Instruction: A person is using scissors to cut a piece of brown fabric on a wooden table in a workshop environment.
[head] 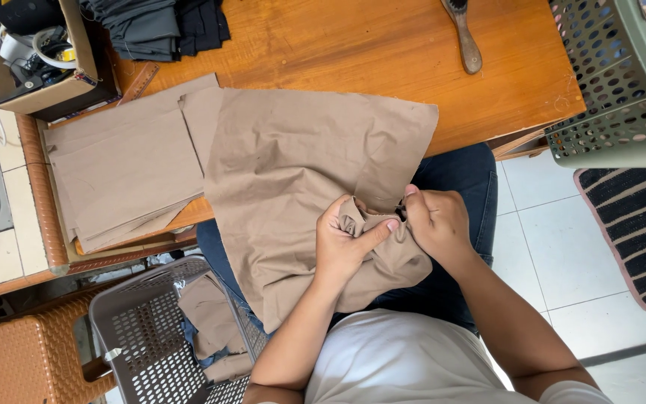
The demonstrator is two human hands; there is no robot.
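Observation:
A large piece of tan cloth (300,157) spreads from the wooden table (383,52) down over my lap. My left hand (345,239) bunches a fold of this cloth near its lower right part, thumb stretched toward the right. My right hand (435,221) pinches the same bunched edge just beside it, and a small dark object shows between the two hands; I cannot tell what it is. More flat tan cloth pieces (121,164) lie stacked on the table's left end.
A grey perforated basket (143,322) with tan scraps stands by my left knee. A green perforated basket (614,90) is at the right. Dark folded fabric (158,26), a cardboard box (35,60) and a wooden-handled brush (465,34) sit on the table. A striped rug (637,224) lies on the tiled floor.

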